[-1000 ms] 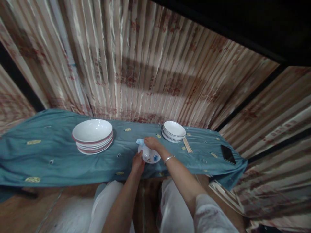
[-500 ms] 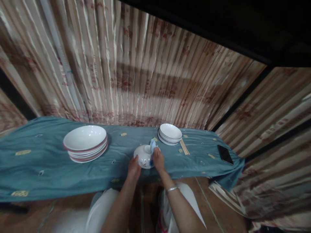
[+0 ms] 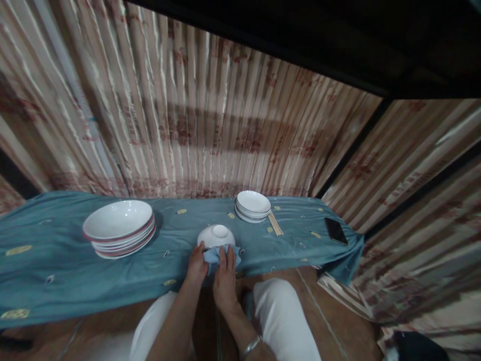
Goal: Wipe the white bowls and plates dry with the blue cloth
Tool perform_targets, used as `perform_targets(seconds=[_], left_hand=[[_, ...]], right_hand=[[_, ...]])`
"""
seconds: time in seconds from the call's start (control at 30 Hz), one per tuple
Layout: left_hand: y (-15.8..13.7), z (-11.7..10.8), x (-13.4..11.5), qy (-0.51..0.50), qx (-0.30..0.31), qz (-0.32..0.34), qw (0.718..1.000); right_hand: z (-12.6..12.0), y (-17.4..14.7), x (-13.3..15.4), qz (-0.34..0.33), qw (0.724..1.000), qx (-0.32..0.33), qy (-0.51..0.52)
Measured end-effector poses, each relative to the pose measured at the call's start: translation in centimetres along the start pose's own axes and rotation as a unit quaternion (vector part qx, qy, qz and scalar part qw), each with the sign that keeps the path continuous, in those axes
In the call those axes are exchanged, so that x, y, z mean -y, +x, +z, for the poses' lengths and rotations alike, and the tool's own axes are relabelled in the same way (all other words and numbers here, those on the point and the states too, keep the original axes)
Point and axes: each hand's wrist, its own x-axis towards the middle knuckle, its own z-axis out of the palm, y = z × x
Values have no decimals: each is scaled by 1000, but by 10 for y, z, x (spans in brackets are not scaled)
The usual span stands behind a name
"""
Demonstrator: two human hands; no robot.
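A pleated beige curtain with reddish-brown print (image 3: 233, 115) closes the far side. Before it runs my long desk, draped in teal fabric with yellow motifs (image 3: 176, 238). At left stands a stack of large, glossy white bowls with red rims (image 3: 122, 225); right of centre and farther back, a stack of smaller, shallow white dishes (image 3: 253, 203). Between them, at the near edge, is a single round white bowl (image 3: 215, 234), upside down, foot ring uppermost; I cannot tell whether it touches the desk. My right hand (image 3: 225, 281) lays its fingers over the cloth; whether that grip is closed I cannot tell. My left hand (image 3: 197, 264) has its grip clamped on the bowl's near left edge. A crumpled light-blue cloth (image 3: 212, 255) lies against the near wall. At far right rests a flat black phone (image 3: 336, 231); beside the dishes, pale wooden chopsticks (image 3: 275, 223). I judge the work on this bowl under way: foot and far wall lie outside the cloth, the inside is hidden, and how much is finished cannot be told.
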Motion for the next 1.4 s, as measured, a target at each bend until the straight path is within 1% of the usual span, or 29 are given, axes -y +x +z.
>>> perform_targets(seconds=[0.1,0.17,0.2,0.27,0.37,0.43,0.47,0.53,0.6,0.67,0.77,0.83,0.9,0.97,1.03,1.1,1.2,1.27,1.33,1.4], left_hand=[[-3,2,-1,2,-12,-10,1000],[-6,3,-2,5,-19,-16,1000],[-8,3,-3,6,-22,-19,1000],[-11,4,-4,8,-22,-24,999],[-18,8,-8,2,-10,-30,1000],[-24,12,-11,-4,-3,-29,1000],[-26,14,-12,-6,-1,-28,1000],[-31,18,-15,-11,5,-26,1000],[-35,23,-18,-18,20,-21,999],[-38,28,-19,-21,42,-7,999],[-40,37,-16,-13,62,10,998],[-40,45,-12,11,88,38,995],[-40,53,-8,38,106,87,990],[-38,59,-4,99,110,147,978],[-36,61,-3,206,112,211,949],[-34,59,-3,326,120,268,899],[-33,52,-5,471,134,331,806],[-35,47,-7,554,155,351,739],[-38,44,-9,626,181,354,671],[-43,43,-10,677,202,350,616]], right_hand=[[-12,-7,0,-7,999,20,36],[-21,-10,0,-5,995,44,93],[-25,-9,0,5,990,55,132],[-34,-5,-2,47,971,71,222],[-51,15,-8,138,926,77,343],[-64,35,-14,180,898,70,396],[-71,46,-17,189,890,61,411],[-82,67,-23,202,882,25,424],[-89,85,-28,197,873,5,446],[-91,96,-33,206,857,-5,472],[-84,101,-37,249,813,-27,526],[-78,100,-40,276,786,-42,551],[-72,99,-42,291,775,-51,558],[-67,99,-44,295,776,-49,555],[-63,102,-45,290,785,-37,546],[-62,104,-44,287,798,-18,529],[-63,106,-39,281,804,18,524],[-67,105,-34,254,814,50,520],[-71,102,-30,212,842,84,488],[-75,99,-28,181,872,111,440]])
